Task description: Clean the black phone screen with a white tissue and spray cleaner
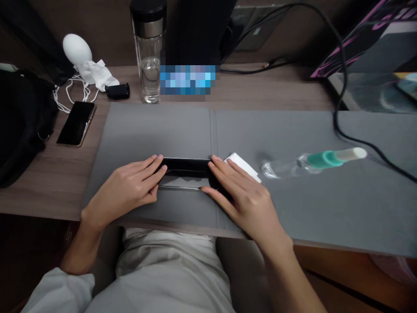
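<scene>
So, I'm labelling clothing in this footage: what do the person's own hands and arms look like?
The left hand and right hand are bare, with no gloves, rings or watch visible. A loose, wrinkled, pale grey sleeve covers the left arm partway down the forearm; the right forearm shows no sleeve.

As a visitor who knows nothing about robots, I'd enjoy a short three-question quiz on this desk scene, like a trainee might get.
1. As pictured, where does the phone lie relative to the grey mat? A) on it; B) left of it; C) right of it.
2. True or false: only the left hand touches the glossy dark object on the mat.
3. Fill in: the tall clear bottle has a ____ lid.

Key: 1. B. 2. False; the right hand does too. 3. Black.
</scene>
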A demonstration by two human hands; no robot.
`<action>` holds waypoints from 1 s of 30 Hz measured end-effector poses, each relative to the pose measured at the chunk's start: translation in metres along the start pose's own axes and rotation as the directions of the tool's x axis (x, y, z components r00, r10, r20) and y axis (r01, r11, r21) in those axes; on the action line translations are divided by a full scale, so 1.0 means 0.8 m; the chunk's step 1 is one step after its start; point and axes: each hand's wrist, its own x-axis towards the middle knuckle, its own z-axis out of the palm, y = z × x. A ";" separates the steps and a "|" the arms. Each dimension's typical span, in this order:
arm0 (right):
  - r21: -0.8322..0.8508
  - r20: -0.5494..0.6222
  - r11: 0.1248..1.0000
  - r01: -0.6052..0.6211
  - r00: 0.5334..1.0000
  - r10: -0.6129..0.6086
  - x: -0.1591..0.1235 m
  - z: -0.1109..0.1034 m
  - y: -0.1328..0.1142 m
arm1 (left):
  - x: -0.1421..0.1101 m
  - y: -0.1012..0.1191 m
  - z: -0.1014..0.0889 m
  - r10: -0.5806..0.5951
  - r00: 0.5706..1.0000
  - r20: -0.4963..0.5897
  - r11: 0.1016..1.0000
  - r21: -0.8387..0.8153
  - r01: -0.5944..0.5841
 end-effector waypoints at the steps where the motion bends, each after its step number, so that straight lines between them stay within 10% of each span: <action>1: 0.001 0.001 1.000 0.000 1.000 0.000 0.000 0.000 0.000 | 0.000 0.000 0.000 0.000 1.000 0.001 1.000 0.001 0.000; 30: 0.039 -0.030 0.998 -0.039 0.999 0.040 0.001 0.003 -0.001 | 0.000 -0.002 0.000 -0.050 0.999 -0.009 0.997 -0.050 0.050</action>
